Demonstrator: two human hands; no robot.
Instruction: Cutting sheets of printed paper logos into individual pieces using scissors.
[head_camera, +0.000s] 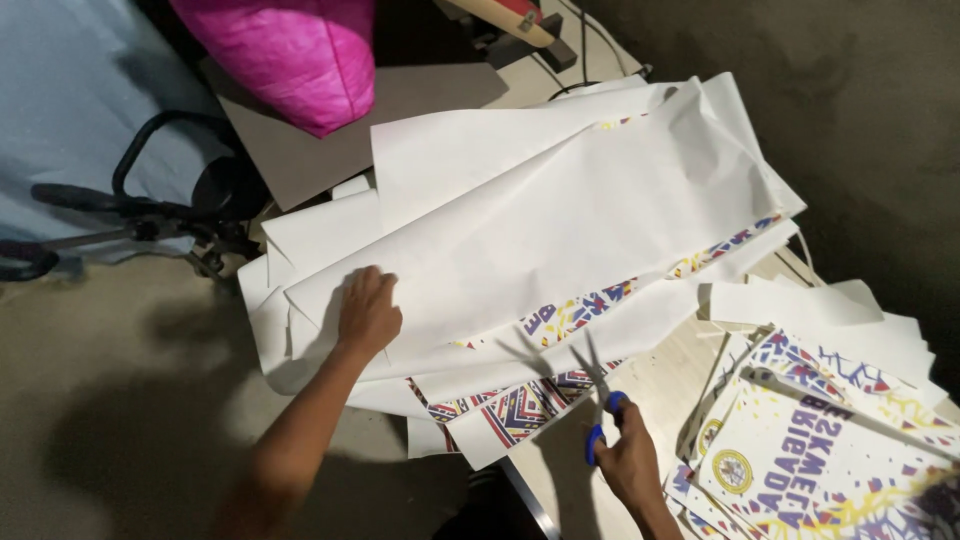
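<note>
Dim workshop table (655, 385), left hand (367, 312) flat on white printed sheets (560, 230), right hand (630, 462) gripping blue-handled scissors (598, 400).

Left hand (368, 312) presses paper sheets (560, 220); right hand (632, 462) holds scissors (598, 395).

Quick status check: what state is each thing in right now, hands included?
Left hand: flat on the white sheets, holding them down.
Right hand: gripping the scissors.
Scissors: blue-handled, blades open, at the printed edge.
White sheets: loosely piled, blank side up, creased.
Cut printed pieces: stacked at right.
Pink bag: full, resting on grey board.
</note>
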